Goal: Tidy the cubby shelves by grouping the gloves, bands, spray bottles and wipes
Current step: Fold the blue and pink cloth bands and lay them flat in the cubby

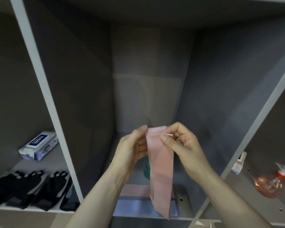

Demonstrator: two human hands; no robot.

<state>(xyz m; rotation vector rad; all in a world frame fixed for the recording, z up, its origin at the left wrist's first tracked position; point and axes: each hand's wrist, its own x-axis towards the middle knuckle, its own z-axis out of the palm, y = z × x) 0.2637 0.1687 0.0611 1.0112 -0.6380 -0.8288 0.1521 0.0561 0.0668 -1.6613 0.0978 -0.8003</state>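
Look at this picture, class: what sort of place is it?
Probably a gym or fitness storage spot: grey cubbies hold black gloves, a wipes pack and a spray bottle, while both hands hold a pink band.

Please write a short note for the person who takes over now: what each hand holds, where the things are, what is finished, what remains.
Left hand and right hand: both pinch the top of the pink band, which hangs in front of the middle cubby.
Middle cubby floor: blue band, another pink band, something green behind.
Left cubby: black gloves in a row, wipes pack behind them.
Right cubby: spray bottle, second wipes pack.
Done: gloves grouped.
Left: place held band; likely put the wipes together.
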